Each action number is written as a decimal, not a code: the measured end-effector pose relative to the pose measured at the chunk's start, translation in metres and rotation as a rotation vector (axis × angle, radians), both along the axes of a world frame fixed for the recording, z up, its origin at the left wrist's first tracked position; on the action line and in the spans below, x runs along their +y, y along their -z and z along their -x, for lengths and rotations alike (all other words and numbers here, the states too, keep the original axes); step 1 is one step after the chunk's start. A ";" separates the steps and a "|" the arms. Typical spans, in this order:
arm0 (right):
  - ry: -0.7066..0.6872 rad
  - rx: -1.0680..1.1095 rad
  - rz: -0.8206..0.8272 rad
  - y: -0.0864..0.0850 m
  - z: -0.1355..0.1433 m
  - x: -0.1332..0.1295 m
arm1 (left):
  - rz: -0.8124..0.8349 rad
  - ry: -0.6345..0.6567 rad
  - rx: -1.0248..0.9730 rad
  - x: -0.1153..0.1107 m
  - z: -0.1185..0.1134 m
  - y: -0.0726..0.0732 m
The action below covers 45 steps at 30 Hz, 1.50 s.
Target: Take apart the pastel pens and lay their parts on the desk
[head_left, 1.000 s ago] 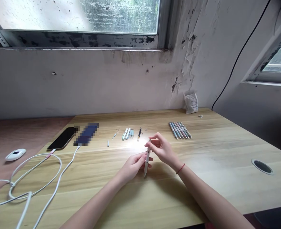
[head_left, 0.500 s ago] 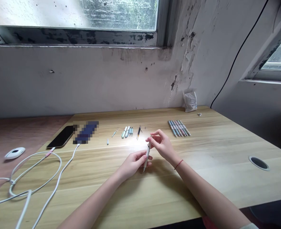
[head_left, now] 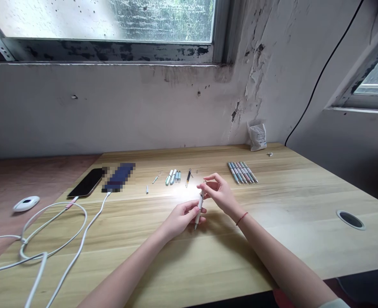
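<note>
pen (head_left: 199, 208) tilted, tip down, above the worktop (head_left: 163, 269); my l hand (head_left: 180, 221) has the barrel, r hand (head_left: 221, 195) in a narrow pinch at the top end (small parts there, if any, i can't tell). any next move calls for a steady l hand w/ light r fingertips. row of pens (head_left: 242, 173) lies beyond, to the r.

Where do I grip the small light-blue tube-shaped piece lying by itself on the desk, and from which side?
I'd pinch the small light-blue tube-shaped piece at mid-length, coming from above with fingertips on its two long sides. It is slim, lies flat on the pale wooden desk and points roughly away from the person, with nothing touching either side.
</note>
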State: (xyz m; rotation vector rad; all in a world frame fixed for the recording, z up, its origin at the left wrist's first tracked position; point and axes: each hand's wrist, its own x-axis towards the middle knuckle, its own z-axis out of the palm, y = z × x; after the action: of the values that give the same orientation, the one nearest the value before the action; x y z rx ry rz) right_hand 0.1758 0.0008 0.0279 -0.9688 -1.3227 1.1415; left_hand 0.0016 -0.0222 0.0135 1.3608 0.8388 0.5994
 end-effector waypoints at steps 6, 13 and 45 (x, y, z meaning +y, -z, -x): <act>0.017 -0.004 -0.009 0.001 0.001 0.001 | -0.006 -0.015 0.015 -0.001 -0.002 -0.002; 0.005 -0.011 -0.016 0.001 0.000 0.001 | -0.010 -0.024 0.015 -0.001 -0.003 -0.002; -0.007 -0.011 -0.036 0.002 -0.001 0.001 | -0.007 -0.018 0.008 -0.001 -0.004 0.003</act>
State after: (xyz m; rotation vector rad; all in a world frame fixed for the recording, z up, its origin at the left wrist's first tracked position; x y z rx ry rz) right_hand 0.1772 0.0018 0.0260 -0.9462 -1.3518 1.1158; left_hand 0.0053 -0.0235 0.0106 1.3641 0.8568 0.6123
